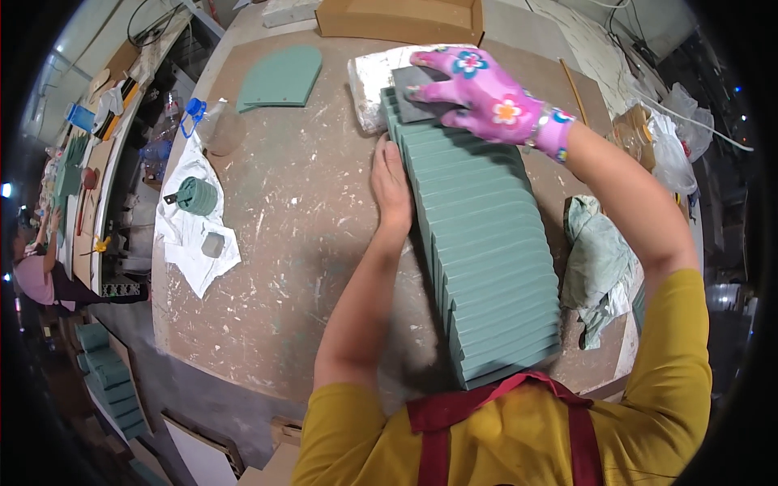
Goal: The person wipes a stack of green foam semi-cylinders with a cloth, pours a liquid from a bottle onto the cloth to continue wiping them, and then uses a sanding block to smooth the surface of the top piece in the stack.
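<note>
A long row of thin green panels (486, 251), packed face to face with rounded edges up, runs across the table from near my body to the far side. My right hand (494, 97), in a pink flowered glove, grips a dark grey flat pad (415, 111) that looks like sandpaper and presses it on the row's far end. My bare left hand (391, 186) lies flat with straight fingers along the row's left side, near that end. Behind the far end sits a silvery wrapped block (369, 89), partly hidden by the pad and glove.
Far left lies an arched green panel (284, 77); behind, a cardboard tray (397, 31). A white cloth (194, 251) at left carries a green cup (197, 196), beside a plastic bottle (223, 130). A stained rag (596, 251) lies right. Another person (36, 271) works far left.
</note>
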A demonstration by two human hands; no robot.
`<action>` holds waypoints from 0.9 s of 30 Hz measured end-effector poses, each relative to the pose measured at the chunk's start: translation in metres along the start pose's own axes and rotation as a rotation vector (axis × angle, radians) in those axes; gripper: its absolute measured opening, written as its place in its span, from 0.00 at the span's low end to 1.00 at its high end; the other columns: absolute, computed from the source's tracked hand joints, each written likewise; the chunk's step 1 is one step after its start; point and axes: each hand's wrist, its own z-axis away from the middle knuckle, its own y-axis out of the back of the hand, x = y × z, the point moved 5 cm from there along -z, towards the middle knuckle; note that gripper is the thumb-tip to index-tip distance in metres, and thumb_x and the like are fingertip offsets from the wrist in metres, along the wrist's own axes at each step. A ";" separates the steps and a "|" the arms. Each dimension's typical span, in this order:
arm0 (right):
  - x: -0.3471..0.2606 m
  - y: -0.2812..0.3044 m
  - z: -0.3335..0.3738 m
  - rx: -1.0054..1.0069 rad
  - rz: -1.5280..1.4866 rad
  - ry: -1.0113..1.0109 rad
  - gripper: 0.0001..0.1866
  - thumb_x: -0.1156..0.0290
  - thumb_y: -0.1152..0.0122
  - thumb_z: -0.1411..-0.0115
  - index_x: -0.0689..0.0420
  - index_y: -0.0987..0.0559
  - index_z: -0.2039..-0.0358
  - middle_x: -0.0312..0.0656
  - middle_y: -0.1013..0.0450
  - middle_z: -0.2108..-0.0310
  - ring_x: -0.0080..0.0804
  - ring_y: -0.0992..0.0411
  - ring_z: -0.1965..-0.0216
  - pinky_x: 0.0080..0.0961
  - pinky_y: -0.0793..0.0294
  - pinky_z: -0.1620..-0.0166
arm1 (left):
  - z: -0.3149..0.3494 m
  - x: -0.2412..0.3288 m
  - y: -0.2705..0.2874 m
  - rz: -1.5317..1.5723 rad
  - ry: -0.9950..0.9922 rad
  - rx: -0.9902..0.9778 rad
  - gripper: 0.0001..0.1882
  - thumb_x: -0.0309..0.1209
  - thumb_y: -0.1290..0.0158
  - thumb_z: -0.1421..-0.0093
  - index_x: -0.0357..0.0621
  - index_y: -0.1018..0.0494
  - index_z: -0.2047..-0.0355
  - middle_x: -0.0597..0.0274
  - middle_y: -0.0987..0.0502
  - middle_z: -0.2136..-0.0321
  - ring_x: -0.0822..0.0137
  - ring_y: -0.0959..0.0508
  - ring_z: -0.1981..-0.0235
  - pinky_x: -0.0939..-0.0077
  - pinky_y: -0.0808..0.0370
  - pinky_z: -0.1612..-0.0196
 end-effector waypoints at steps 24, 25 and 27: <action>0.023 0.024 0.051 -0.159 -0.193 -0.193 0.26 0.64 0.37 0.49 0.53 0.26 0.49 0.52 0.38 0.42 0.49 0.37 0.42 0.38 0.37 0.40 | -0.002 -0.003 -0.003 0.027 0.014 -0.053 0.24 0.42 0.67 0.31 0.35 0.35 0.48 0.42 0.27 0.55 0.48 0.29 0.53 0.64 0.35 0.49; 0.011 0.009 0.044 -0.129 -0.368 -0.254 0.26 0.62 0.37 0.49 0.52 0.26 0.49 0.52 0.39 0.41 0.48 0.38 0.42 0.40 0.38 0.40 | -0.002 -0.006 -0.002 0.029 0.044 -0.057 0.24 0.42 0.67 0.31 0.35 0.34 0.48 0.42 0.27 0.56 0.48 0.29 0.53 0.64 0.35 0.49; -0.017 -0.019 0.001 -0.057 -0.503 -0.166 0.26 0.55 0.40 0.48 0.49 0.25 0.49 0.51 0.38 0.42 0.48 0.38 0.42 0.40 0.42 0.38 | -0.004 -0.005 -0.003 0.032 0.063 -0.030 0.24 0.43 0.66 0.31 0.35 0.34 0.49 0.41 0.28 0.56 0.48 0.28 0.54 0.64 0.35 0.49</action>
